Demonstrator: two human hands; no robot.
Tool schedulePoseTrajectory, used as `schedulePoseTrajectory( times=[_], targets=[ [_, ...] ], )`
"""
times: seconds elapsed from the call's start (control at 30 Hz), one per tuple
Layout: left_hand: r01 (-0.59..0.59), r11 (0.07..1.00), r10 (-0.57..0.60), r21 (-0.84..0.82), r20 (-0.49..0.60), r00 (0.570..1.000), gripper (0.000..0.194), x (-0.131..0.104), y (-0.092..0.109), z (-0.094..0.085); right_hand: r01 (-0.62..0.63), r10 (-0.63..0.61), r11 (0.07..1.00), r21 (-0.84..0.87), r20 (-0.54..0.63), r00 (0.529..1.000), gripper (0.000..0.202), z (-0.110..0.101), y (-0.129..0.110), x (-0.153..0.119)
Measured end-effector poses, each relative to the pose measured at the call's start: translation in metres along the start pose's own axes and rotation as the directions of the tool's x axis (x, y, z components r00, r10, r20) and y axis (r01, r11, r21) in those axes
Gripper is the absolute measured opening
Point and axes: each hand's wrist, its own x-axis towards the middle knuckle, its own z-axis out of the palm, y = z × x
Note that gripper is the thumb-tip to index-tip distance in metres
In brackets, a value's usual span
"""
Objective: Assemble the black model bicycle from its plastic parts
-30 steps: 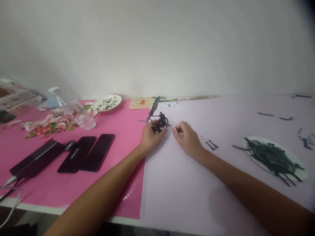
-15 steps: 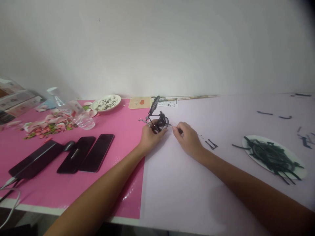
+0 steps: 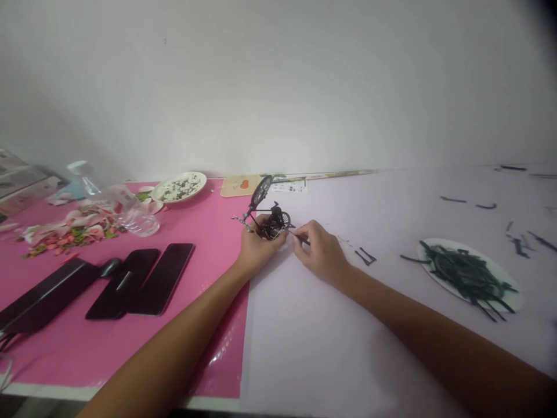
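A small black model bicycle [image 3: 277, 223], with silvery handlebars and spoked wheels, is gripped in my left hand [image 3: 256, 247] over the pink-lilac seam of the table. One of its wheels sticks up at the top. My right hand [image 3: 319, 252] pinches a thin screwdriver [image 3: 300, 237] with a dark handle, and its tip meets the lower wheel area; the exact contact spot is too small to make out. Just right of that hand, two slim black parts [image 3: 365, 256] and some tiny bits [image 3: 344, 240] lie on the lilac sheet.
At right, a white plate [image 3: 517, 299] holds a heap of dark plastic parts, with loose pieces [image 3: 517, 247] beyond it. On the pink side are two phones [image 3: 161, 281], a black box-like device [image 3: 47, 296], a clear bottle [image 3: 126, 206], petals [image 3: 82, 223] and a dish [image 3: 203, 184].
My view has shifted slightly right, so things appear further left. The model bicycle is turned a little, showing its upper wheel wider, and more of the screwdriver's handle shows in my right hand.
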Motion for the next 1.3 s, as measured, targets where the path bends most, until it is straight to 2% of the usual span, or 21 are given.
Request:
schedulePoseTrajectory(
  times=[0.2, 0.47, 0.7, 1.03, 1.2, 1.3],
  targets=[
    [-0.017, 1.000, 0.017, 0.009, -0.015, 1.000, 0.032, 0.0009, -0.0012, -0.0002, 0.034, -0.034, 0.999, -0.024, 0.003, 0.999, 0.004, 0.0024, 0.0029, 0.0003],
    [-0.021, 1.000, 0.021, 0.020, -0.020, 1.000, 0.035, 0.0009, 0.0002, -0.0002, -0.031, 0.036, 0.997, -0.070, 0.063, 0.997, 0.004, 0.0009, 0.0020, 0.0005],
    [-0.021, 1.000, 0.021, 0.021, -0.015, 1.000, 0.034, 0.0006, 0.0019, -0.0005, -0.019, 0.023, 0.997, -0.075, 0.050, 0.999, 0.006, 0.0010, 0.0015, 0.0012],
    [-0.056, 0.997, 0.056, 0.061, 0.008, 0.998, 0.032, -0.0004, 0.0011, -0.0008, -0.066, 0.073, 0.991, -0.120, 0.054, 0.996, 0.029, -0.0021, 0.0025, 0.0033],
    [-0.037, 0.998, 0.037, 0.055, -0.001, 0.999, 0.033, -0.0015, 0.0007, 0.0008, -0.074, 0.083, 0.984, -0.160, 0.052, 0.995, 0.034, -0.0018, 0.0030, 0.0042],
    [-0.028, 0.999, 0.028, 0.044, -0.010, 1.000, 0.033, -0.0013, -0.0002, 0.0017, -0.112, 0.120, 0.987, -0.118, 0.068, 0.990, 0.033, -0.0045, 0.0016, 0.0047]
  ],
)
